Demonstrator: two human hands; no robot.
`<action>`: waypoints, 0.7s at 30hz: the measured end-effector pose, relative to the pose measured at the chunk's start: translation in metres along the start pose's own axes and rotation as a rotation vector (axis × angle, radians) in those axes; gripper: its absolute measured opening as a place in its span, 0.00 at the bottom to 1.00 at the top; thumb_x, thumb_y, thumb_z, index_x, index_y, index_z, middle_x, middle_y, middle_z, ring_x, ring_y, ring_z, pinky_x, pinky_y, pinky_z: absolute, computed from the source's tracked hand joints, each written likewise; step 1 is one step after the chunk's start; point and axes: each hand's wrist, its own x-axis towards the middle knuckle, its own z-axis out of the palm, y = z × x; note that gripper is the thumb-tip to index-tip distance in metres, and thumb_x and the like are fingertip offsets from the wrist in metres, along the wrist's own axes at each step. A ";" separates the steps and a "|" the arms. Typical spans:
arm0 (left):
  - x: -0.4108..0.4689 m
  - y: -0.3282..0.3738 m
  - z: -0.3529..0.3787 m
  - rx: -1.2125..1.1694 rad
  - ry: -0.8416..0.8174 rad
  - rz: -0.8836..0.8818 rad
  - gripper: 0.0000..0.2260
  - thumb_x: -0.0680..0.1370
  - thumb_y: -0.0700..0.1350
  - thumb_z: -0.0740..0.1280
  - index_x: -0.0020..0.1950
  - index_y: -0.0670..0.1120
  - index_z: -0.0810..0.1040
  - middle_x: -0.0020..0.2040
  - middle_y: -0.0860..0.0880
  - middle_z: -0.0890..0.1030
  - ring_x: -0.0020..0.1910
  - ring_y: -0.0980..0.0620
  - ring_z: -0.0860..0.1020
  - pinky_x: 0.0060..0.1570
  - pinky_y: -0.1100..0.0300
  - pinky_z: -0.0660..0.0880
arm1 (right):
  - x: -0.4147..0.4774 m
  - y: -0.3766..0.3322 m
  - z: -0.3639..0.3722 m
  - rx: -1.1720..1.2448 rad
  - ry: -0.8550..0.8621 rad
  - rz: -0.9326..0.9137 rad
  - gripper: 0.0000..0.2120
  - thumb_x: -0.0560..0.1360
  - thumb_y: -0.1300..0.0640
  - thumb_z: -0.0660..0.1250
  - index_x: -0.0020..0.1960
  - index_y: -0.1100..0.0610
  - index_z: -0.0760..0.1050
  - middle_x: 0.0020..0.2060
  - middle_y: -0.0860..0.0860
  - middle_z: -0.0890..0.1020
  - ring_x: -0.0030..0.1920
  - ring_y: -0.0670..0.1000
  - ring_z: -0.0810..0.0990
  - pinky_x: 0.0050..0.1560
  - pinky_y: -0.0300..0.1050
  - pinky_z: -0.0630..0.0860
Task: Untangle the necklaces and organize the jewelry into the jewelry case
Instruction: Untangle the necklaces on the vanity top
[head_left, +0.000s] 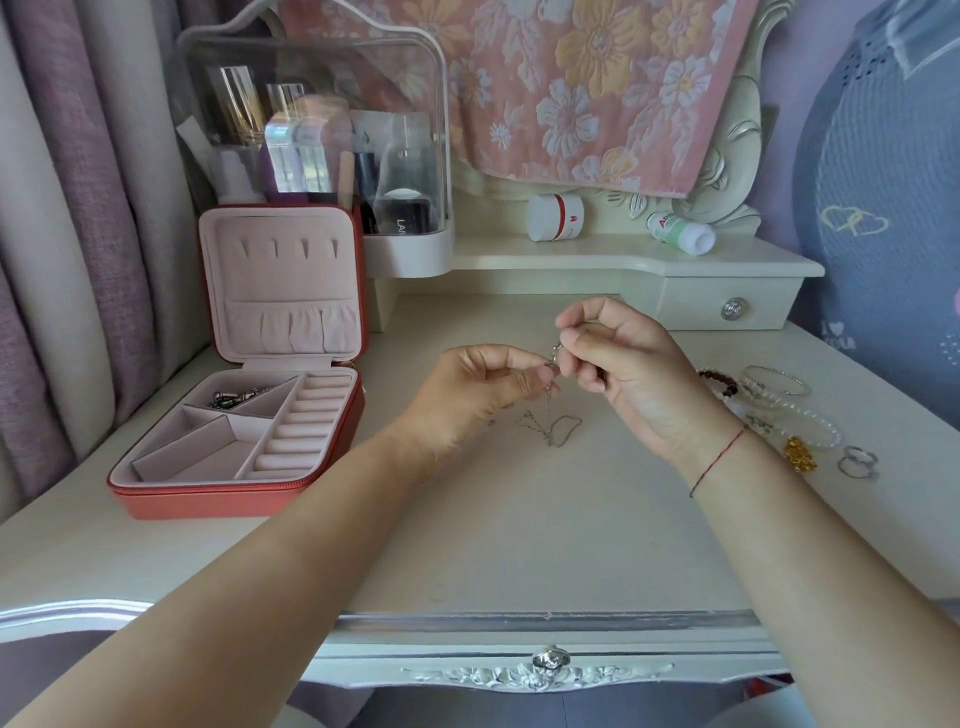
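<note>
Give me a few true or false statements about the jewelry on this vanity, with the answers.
1. The left hand and right hand both pinch a silver chain. True.
2. The case lies open at the left. True.
3. The case's ring rolls are full. False: they are bare, and two rings lie on the table at the right.
4. The bracelets are in the case. False: they lie on the table by the right wrist.
5. One case compartment holds silver pieces. True.
</note>
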 end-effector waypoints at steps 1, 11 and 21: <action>0.000 0.000 0.000 0.010 0.002 -0.003 0.05 0.76 0.44 0.70 0.49 0.44 0.83 0.41 0.51 0.84 0.41 0.60 0.78 0.46 0.64 0.70 | 0.000 0.000 0.000 0.000 0.001 0.003 0.08 0.78 0.68 0.60 0.47 0.57 0.73 0.28 0.50 0.77 0.28 0.45 0.68 0.30 0.36 0.61; 0.002 0.001 -0.001 -0.010 0.119 0.000 0.06 0.77 0.41 0.67 0.43 0.46 0.83 0.35 0.53 0.82 0.36 0.59 0.76 0.40 0.68 0.70 | -0.002 0.005 0.001 -0.220 0.027 0.079 0.07 0.75 0.65 0.67 0.51 0.57 0.79 0.32 0.45 0.77 0.33 0.39 0.72 0.33 0.31 0.65; 0.007 -0.005 -0.004 0.013 0.109 0.008 0.04 0.76 0.40 0.69 0.42 0.45 0.81 0.35 0.51 0.79 0.36 0.58 0.74 0.38 0.71 0.70 | -0.003 0.005 0.003 -0.306 0.034 0.078 0.04 0.73 0.63 0.71 0.43 0.54 0.81 0.33 0.46 0.79 0.34 0.40 0.73 0.38 0.28 0.68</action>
